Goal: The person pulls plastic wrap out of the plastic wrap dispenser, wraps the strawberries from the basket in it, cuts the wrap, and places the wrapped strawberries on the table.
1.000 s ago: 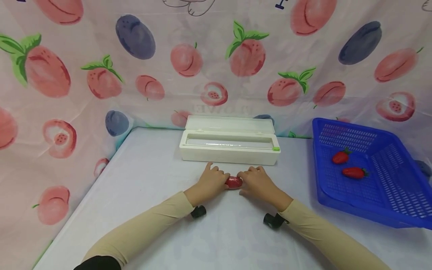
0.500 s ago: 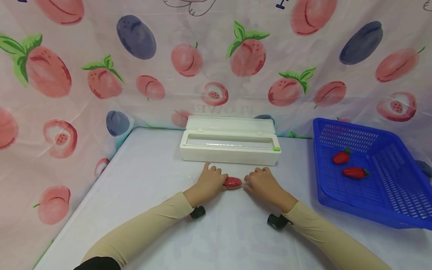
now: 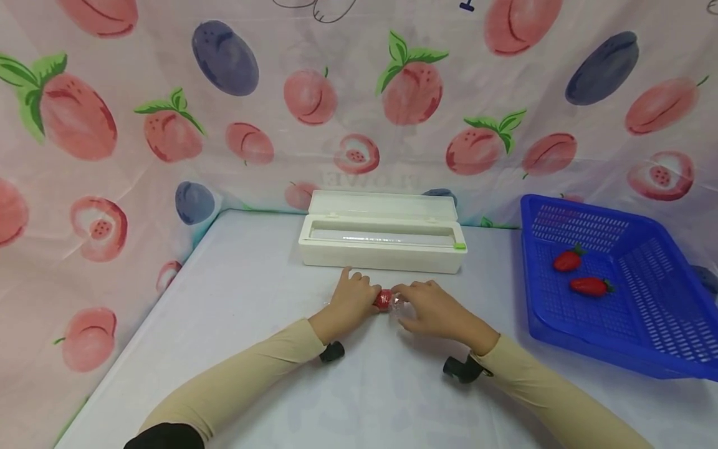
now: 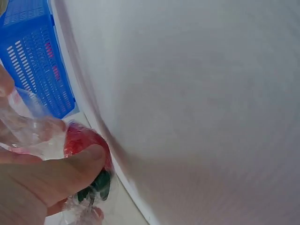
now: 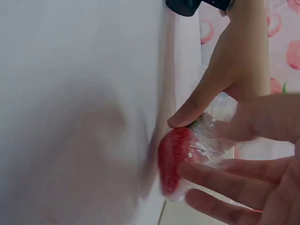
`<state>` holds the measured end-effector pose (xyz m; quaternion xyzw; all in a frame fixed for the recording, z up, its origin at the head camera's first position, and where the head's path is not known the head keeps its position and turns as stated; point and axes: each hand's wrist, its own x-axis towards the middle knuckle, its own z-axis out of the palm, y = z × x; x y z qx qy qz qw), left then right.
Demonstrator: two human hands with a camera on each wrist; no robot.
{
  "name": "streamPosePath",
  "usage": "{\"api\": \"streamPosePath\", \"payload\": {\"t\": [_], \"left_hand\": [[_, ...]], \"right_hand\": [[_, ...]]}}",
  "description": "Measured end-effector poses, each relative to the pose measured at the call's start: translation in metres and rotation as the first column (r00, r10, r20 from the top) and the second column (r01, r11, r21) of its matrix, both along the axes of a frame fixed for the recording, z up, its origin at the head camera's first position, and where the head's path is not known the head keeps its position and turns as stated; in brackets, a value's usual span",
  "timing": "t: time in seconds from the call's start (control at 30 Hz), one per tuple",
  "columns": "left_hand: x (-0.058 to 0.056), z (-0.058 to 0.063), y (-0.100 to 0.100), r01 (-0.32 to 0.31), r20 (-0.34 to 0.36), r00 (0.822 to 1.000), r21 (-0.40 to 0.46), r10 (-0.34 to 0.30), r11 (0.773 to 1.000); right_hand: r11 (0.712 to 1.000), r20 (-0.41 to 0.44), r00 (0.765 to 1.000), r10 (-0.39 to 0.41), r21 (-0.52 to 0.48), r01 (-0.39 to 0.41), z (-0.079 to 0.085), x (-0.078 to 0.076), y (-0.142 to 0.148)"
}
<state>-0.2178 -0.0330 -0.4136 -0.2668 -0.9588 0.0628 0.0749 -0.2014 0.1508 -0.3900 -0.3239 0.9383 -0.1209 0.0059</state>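
A red strawberry wrapped in clear plastic film is between my hands in the head view. My left hand pinches it near its dark green leaves, its thumb lying on the fruit in the left wrist view. Film bunches up beyond the leaf end. My right hand is at the strawberry's other end, thumb and fingers spread apart around loose film. In the right wrist view, its fingers are extended and reach the tip of the wrapped fruit.
Behind the hands stands a white cling film box, lid raised, with a roll inside. At right, a blue plastic basket holds two strawberries. A fruit-print curtain hangs behind the white table.
My right hand moved away from the strawberry to the right, then came back and spread its thumb and fingers around the film. My left hand keeps its grip almost in place.
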Motion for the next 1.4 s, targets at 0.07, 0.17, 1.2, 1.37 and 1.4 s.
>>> {"api": "streamPosePath", "payload": {"t": [0.07,0.17,1.2,1.37,1.4], "left_hand": [[0.000,0.000,0.000,0.015,0.003,1.000,0.006,-0.015,1.000],[0.000,-0.001,0.000,0.047,0.009,0.999,0.019,-0.047,0.999],[0.003,0.010,-0.014,0.022,0.071,0.997,0.054,-0.026,0.998],[0.008,0.014,-0.022,0.027,0.028,0.999,0.058,-0.028,0.998],[0.009,0.015,-0.022,0.040,0.030,0.999,0.049,-0.041,0.998]], "right_hand": [[1.000,0.029,0.999,0.013,-0.001,-0.013,0.000,0.000,-0.002],[1.000,0.023,0.999,0.024,-0.017,-0.024,-0.003,-0.004,-0.004],[0.994,0.034,0.995,-0.096,-0.044,0.097,-0.020,-0.026,-0.008],[0.985,0.060,0.986,-0.153,-0.067,0.157,-0.020,-0.028,-0.006],[0.983,0.063,0.985,-0.164,-0.069,0.168,-0.020,-0.029,-0.006]]}}
